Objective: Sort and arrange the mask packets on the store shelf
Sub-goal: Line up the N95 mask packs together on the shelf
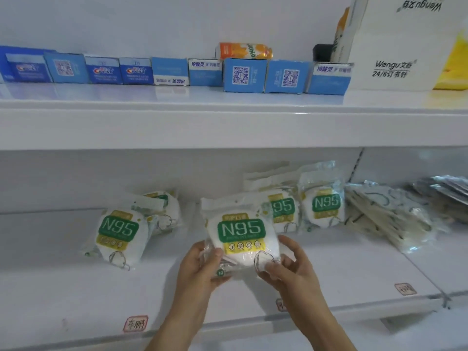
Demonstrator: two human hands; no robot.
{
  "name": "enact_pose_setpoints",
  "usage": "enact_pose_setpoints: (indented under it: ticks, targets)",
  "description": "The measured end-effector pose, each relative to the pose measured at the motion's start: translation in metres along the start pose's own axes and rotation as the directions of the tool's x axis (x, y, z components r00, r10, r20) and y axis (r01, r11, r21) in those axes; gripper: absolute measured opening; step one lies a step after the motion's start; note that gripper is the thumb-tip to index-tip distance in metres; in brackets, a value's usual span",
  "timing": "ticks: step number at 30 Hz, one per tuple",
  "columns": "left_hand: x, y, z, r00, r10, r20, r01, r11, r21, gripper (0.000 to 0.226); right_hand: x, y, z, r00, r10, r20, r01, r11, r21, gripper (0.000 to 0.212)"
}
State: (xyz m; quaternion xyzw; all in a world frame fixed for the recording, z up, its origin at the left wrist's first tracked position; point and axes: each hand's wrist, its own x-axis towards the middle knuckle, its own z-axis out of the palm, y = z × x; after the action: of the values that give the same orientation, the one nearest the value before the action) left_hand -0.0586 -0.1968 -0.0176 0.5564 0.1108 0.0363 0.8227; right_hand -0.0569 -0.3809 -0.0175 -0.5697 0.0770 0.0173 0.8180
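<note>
N95 packet [241, 235] held upright betw. both hands, just above lower shelf [76, 287], centre of view. Left hand [202, 268] gripping bottom-left corner, thumb across front film; right hand [286, 264] gripping bottom-right edge, fingers curled round side. White w/ clear wrap, green "N95" label, yellow band w/ small icons below, hang tab on top. Bottom edge covered by fingers; small print illegible.

Left of it: leaning packet [117, 236], another packet [162, 209] behind, mostly hidden. Right & behind: two upright packets [282, 207] [325, 205], first partly blocked by held one. Further right: slumped stack of flat mask packs [387, 216], print blurred; foil packs [450, 188] cut off at frame edge.

Upper shelf [177, 117]: row of blue boxes [244, 74].
</note>
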Motion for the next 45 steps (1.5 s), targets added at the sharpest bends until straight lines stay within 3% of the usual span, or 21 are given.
enact_pose_setpoints:
  ticks: [2, 4, 8, 11, 14, 16, 19, 21, 23, 30, 33, 37, 39, 41, 42, 43, 45]
  targets:
    - [0.004, -0.004, 0.005, 0.998, 0.002, 0.065, -0.003, 1.000, 0.019, 0.025, 0.002, -0.010, -0.016, 0.999, 0.040, 0.016, -0.038, 0.997, -0.071, 0.068]
    - [0.005, -0.009, 0.010, 0.987, 0.019, 0.157, -0.029, 0.998, 0.064, 0.031, 0.004, -0.023, -0.028, 0.999, 0.032, -0.012, -0.033, 0.990, -0.138, 0.056]
    - [0.004, -0.020, 0.025, 0.935, 0.018, 0.354, -0.102, 0.971, 0.219, 0.036, 0.014, -0.050, -0.041, 0.996, -0.046, -0.079, 0.039, 0.996, -0.083, 0.026]
    - [0.008, -0.028, 0.034, 0.925, 0.078, 0.371, -0.203, 0.929, 0.310, 0.030, 0.028, -0.068, -0.050, 0.969, -0.149, -0.200, 0.110, 0.975, -0.193, 0.009]
    - [0.019, -0.032, 0.037, 0.937, 0.117, 0.328, -0.248, 0.886, 0.392, 0.021, 0.047, -0.086, -0.055, 0.963, -0.233, -0.136, 0.168, 0.913, -0.371, 0.006]
    - [0.029, -0.033, 0.039, 0.945, 0.142, 0.294, -0.280, 0.815, 0.507, 0.019, 0.069, -0.097, -0.059, 0.953, -0.283, -0.104, 0.192, 0.835, -0.516, 0.004]
    - [0.051, -0.038, 0.043, 0.947, 0.227, 0.227, -0.321, 0.692, 0.647, 0.022, 0.108, -0.110, -0.062, 0.935, -0.354, 0.016, 0.218, 0.540, -0.813, 0.021]
    - [0.068, -0.043, 0.048, 0.928, 0.308, 0.208, -0.359, 0.598, 0.717, 0.026, 0.123, -0.116, -0.058, 0.927, -0.368, 0.074, 0.231, 0.402, -0.886, 0.025]
    - [0.080, -0.050, 0.053, 0.924, 0.335, 0.185, -0.353, 0.560, 0.750, 0.028, 0.133, -0.117, -0.056, 0.904, -0.411, 0.117, 0.277, 0.356, -0.893, 0.029]
    - [0.090, -0.067, 0.067, 0.927, 0.371, 0.054, -0.271, 0.562, 0.781, 0.023, 0.150, -0.118, -0.058, 0.877, -0.462, 0.134, 0.341, 0.400, -0.851, 0.005]
    - [0.084, -0.065, 0.063, 0.908, 0.416, 0.057, -0.298, 0.542, 0.786, 0.028, 0.140, -0.107, -0.061, 0.788, -0.600, 0.141, 0.387, 0.303, -0.871, 0.038]
    - [0.076, -0.046, 0.044, 0.892, 0.448, 0.054, -0.298, 0.494, 0.817, 0.027, 0.094, -0.076, -0.034, 0.704, -0.678, 0.211, 0.535, 0.309, -0.787, 0.036]
    - [0.073, -0.031, 0.029, 0.833, 0.551, 0.042, -0.339, 0.449, 0.826, 0.022, 0.078, -0.053, -0.011, 0.693, -0.663, 0.281, 0.612, 0.336, -0.715, 0.033]
    - [0.072, -0.015, 0.005, 0.677, 0.732, 0.069, -0.371, 0.259, 0.892, 0.024, 0.069, -0.027, 0.015, 0.744, -0.588, 0.318, 0.619, 0.425, -0.661, 0.036]
    - [0.071, -0.007, -0.011, 0.610, 0.790, 0.065, -0.313, 0.164, 0.936, 0.030, 0.065, -0.015, 0.027, 0.798, -0.515, 0.313, 0.578, 0.508, -0.639, 0.038]
    - [0.068, 0.002, -0.028, 0.581, 0.813, 0.026, -0.205, 0.116, 0.972, 0.040, 0.062, -0.004, 0.039, 0.858, -0.419, 0.296, 0.507, 0.602, -0.617, 0.040]
    - [0.065, 0.011, -0.068, 0.604, 0.787, -0.129, 0.046, 0.128, 0.991, 0.068, 0.056, 0.020, 0.058, 0.936, -0.194, 0.293, 0.338, 0.727, -0.598, 0.040]
